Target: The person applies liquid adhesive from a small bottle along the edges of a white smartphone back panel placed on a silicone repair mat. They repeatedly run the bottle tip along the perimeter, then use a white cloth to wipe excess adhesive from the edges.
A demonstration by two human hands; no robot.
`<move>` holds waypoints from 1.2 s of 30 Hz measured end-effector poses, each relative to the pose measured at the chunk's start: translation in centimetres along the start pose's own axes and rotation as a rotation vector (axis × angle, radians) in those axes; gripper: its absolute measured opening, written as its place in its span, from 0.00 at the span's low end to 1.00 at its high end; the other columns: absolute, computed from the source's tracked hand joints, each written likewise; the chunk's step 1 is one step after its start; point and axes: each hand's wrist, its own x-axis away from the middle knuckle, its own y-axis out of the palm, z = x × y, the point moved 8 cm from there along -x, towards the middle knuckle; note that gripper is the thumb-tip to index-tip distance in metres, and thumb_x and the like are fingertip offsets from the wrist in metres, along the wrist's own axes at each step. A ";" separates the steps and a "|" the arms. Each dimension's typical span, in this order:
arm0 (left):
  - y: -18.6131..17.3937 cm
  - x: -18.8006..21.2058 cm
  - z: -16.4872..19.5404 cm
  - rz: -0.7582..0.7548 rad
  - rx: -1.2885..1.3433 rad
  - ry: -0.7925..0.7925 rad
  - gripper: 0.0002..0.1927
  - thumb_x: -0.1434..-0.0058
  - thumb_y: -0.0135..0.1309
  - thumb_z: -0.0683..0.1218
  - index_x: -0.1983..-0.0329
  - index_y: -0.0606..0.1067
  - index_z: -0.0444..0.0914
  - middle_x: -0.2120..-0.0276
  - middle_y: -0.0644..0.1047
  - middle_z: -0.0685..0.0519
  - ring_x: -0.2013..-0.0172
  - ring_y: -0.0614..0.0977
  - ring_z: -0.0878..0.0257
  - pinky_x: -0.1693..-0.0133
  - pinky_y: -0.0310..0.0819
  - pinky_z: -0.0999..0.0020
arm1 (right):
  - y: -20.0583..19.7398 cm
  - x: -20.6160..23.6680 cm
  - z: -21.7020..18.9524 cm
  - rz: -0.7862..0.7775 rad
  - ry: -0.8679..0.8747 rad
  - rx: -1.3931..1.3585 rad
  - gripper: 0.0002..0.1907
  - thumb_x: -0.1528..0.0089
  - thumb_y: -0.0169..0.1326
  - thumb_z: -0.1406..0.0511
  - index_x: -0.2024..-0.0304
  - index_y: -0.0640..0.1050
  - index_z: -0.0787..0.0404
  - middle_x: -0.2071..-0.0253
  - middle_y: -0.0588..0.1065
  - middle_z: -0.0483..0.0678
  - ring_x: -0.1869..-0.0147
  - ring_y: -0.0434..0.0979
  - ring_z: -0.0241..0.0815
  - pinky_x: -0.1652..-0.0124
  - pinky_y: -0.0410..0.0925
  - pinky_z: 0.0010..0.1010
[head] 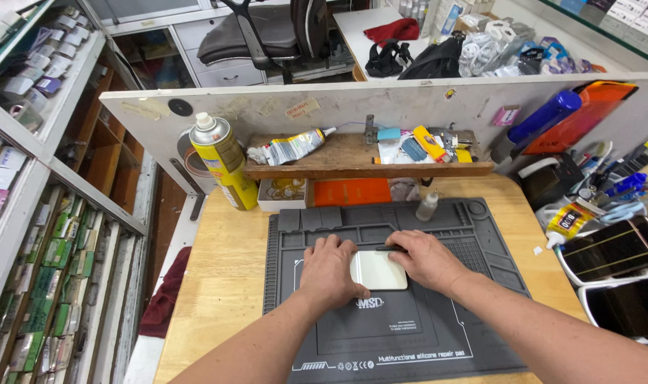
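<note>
A person's two hands rest on a pale, rounded-corner phone (378, 270) lying flat in the middle of a dark grey repair mat (395, 327) on a wooden counter (224, 284). The left hand (332, 274) lies palm down over the phone's left edge, fingers loosely curled. The right hand (425, 259) covers the right edge and pinches a thin dark tool (389, 248) against the phone's top edge.

Behind the mat, a yellow spray can (224, 162) with a white cap stands at the left. Beside it a low wooden shelf (367, 168) carries a crumpled white tube (290, 148) and small blue, yellow and white packets (418, 146). An orange card (350, 192) sits under the shelf, and a small clear bottle (427, 206) stands on the mat's far edge. At right, a yellow-labelled glue tube (567, 222) lies near dark phone screens (608, 250). Wall racks (39, 284) at left hold rows of small green and white packages.
</note>
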 end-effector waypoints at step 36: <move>0.1 0.0 0.0 -0.015 -0.005 -0.027 0.46 0.64 0.78 0.58 0.39 0.74 0.46 0.42 0.71 0.53 0.37 0.66 0.57 0.35 0.56 0.57 | -0.1 -2.6 1.2 -0.297 0.391 0.096 0.12 0.41 0.61 0.57 0.58 0.84 0.53 0.59 0.83 0.47 0.52 0.83 0.47 0.52 0.73 0.40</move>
